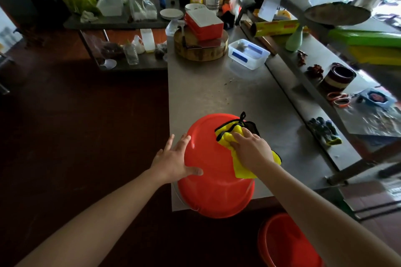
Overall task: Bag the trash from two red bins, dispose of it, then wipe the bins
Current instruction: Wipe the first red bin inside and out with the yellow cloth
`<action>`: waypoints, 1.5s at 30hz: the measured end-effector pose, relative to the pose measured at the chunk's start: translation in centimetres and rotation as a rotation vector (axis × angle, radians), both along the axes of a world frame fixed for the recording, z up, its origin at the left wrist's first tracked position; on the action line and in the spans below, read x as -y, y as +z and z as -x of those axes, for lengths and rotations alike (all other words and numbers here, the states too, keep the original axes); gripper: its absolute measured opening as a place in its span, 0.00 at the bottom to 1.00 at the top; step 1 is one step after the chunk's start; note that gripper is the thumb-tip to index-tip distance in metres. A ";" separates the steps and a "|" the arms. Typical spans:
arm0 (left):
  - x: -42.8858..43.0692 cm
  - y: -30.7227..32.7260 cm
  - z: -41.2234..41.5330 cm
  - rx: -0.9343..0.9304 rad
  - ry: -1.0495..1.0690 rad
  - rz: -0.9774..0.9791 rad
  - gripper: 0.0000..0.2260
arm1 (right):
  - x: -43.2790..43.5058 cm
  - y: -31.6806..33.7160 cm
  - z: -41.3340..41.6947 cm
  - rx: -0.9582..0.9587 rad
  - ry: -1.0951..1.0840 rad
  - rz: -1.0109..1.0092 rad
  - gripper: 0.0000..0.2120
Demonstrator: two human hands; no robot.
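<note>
Wiping seems the step in hand. The bin (pixel 213 182) stands upside down on the table (pixel 217 93) corner, base up. The right hand (pixel 252 149) presses the cloth (pixel 226 138) on the base's far right part, fingers nearly straight. The left hand (pixel 173 159), fingers spread, steadies the left side; bare base lies between them.

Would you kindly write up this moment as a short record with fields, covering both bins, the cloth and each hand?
stage: wiping a bin
bin being wiped: red bin, upside down at the near corner of the steel table, overhanging its edge
cloth: yellow cloth with black edging, lying on the bin's upturned base
right hand: presses the cloth onto the bin
left hand: fingers spread, rests on the bin's side
other bin: second red bin, mouth up on the floor, partly hidden by the right arm
</note>
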State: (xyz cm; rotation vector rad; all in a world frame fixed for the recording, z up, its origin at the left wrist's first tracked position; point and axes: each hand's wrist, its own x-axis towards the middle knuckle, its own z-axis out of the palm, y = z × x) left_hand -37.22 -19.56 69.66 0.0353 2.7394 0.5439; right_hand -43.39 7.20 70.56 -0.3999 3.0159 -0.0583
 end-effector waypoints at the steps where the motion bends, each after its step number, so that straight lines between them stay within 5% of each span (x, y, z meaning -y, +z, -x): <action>1: 0.0 0.0 0.0 0.003 0.007 -0.001 0.61 | -0.3 0.1 -0.7 -0.001 0.007 -0.013 0.19; 17: 0.2 -0.3 -0.1 -0.039 -0.009 -0.018 0.59 | 1.8 1.1 -10.4 0.050 0.136 0.101 0.20; 31: 2.6 -1.8 0.9 0.033 -0.020 -0.248 0.62 | 6.0 2.0 -7.6 0.125 0.141 0.114 0.19; 45: 2.4 -3.5 1.3 -0.129 -0.032 -0.422 0.60 | 10.6 1.5 -0.8 0.082 -0.015 0.153 0.18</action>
